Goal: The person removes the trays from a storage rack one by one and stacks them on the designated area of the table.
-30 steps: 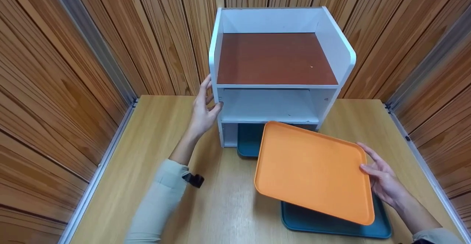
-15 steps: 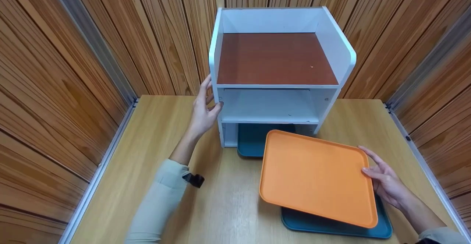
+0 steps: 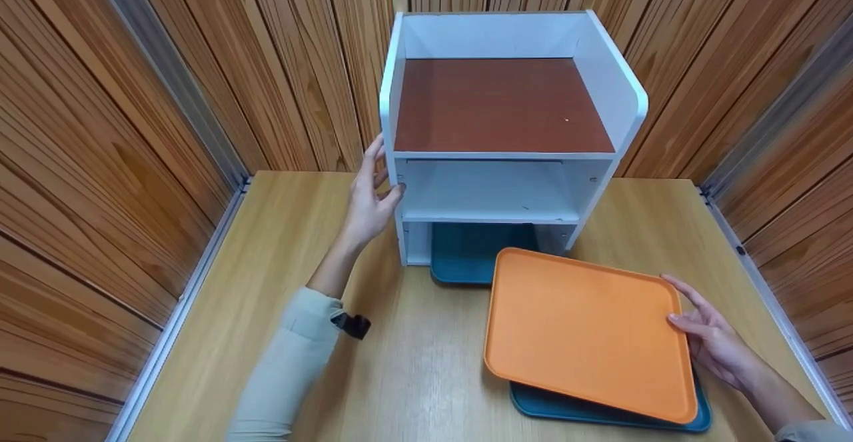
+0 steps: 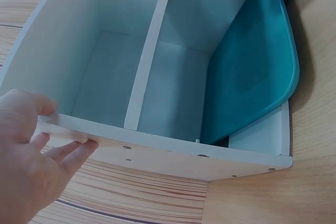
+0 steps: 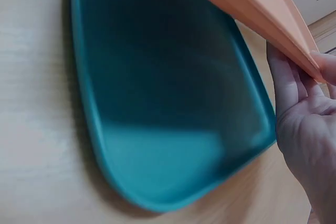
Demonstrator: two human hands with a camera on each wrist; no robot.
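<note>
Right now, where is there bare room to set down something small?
The brown top board inside the white walls; the middle compartment; and the table between the left sleeve and orange tray. Crowded: the right front, where the right hand holds that tray over a blue tray, and the bottom compartment, with another blue tray.

No readable text
Bears no legible labels, brands or numbers on the white shelf unit [image 3: 490, 189], nor on the orange tray [image 3: 592, 335] in front of it.
</note>
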